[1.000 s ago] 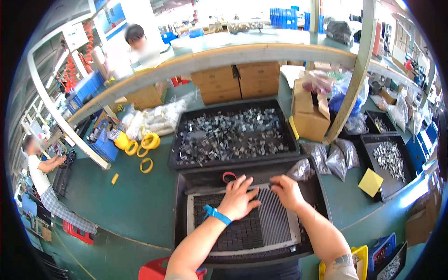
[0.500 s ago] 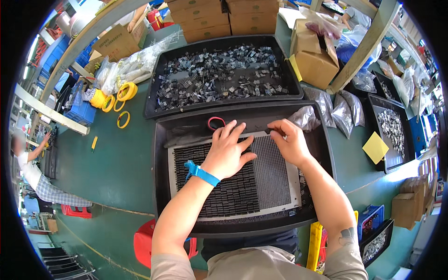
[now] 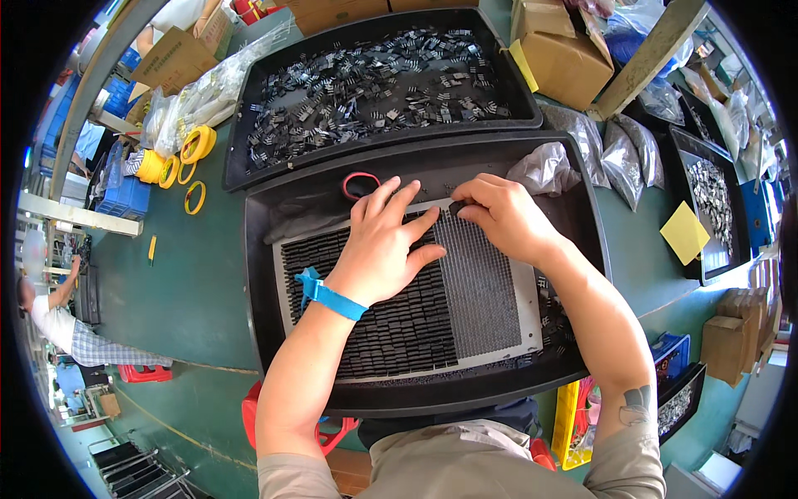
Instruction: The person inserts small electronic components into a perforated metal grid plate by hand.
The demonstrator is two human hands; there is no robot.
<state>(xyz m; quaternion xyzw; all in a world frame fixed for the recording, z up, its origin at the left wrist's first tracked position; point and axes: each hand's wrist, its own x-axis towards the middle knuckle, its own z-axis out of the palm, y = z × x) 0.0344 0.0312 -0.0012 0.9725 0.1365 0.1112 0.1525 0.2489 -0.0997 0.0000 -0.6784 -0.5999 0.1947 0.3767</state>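
Pinched black piece (image 3: 456, 208) between right fingers (image 3: 477, 191) at far edge of plate (image 3: 486, 291), apparently for fine control. Held left fingers (image 3: 405, 201) spread and empty over black rows (image 3: 399, 328), probably as guide. Kept loose parts (image 3: 347, 73) in tray (image 3: 237, 133) beyond fingers, presumably for reach.

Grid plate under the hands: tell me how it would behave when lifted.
The grid plate is probably stiff, as its pale border shows no buckling. It may feel heavier on the left, where black pieces fill it. Tipping might shift them, as no lid shows.
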